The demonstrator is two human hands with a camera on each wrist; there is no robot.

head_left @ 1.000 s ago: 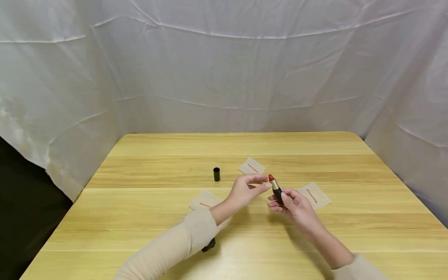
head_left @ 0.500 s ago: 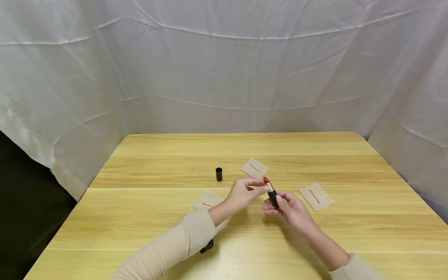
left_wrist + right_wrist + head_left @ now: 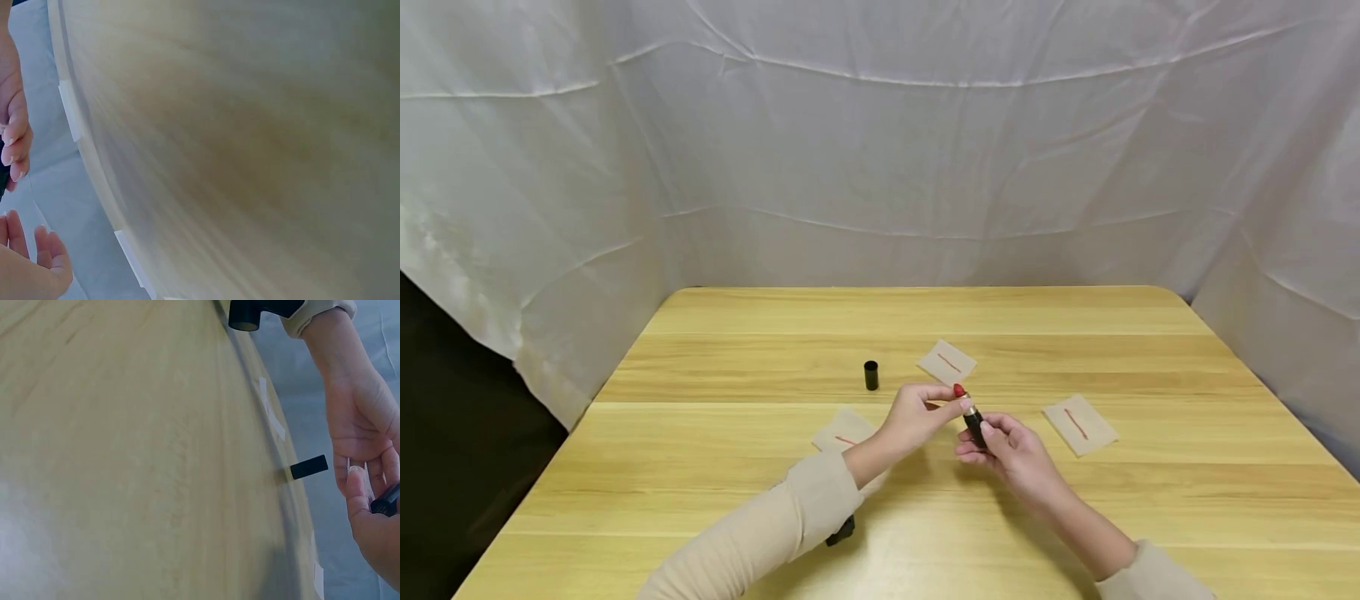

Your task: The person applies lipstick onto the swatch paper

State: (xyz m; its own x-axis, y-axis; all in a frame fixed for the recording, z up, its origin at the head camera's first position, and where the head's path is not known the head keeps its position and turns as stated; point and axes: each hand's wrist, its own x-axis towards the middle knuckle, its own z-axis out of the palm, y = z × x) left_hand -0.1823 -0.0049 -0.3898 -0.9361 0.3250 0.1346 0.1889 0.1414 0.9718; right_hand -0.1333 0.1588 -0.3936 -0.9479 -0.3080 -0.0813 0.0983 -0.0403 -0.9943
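A lipstick (image 3: 973, 425) with a black base, gold collar and red tip leans up to the left above the table. My right hand (image 3: 1018, 458) grips its black base. My left hand (image 3: 917, 417) has thumb and forefinger at the gold collar, pinching it just below the red tip. Those fingertips hide part of the collar. In the right wrist view, the black base (image 3: 385, 501) shows between my right fingers, with my left palm (image 3: 362, 419) behind. Left of the hands, a black lipstick cap (image 3: 871, 376) stands upright on the table.
Pale paper squares with red strokes lie on the wooden table (image 3: 737, 483): one at the back (image 3: 936, 362), one right (image 3: 1063, 421), and one left (image 3: 827, 437), partly under my left forearm. A black device (image 3: 841, 532) shows at my left sleeve. White curtains surround the table.
Both hands and the lipstick have shifted slightly left and down. My left fingertips have closed in from beside the lipstick onto its collar, and less gold shows. The cap and papers stay put.
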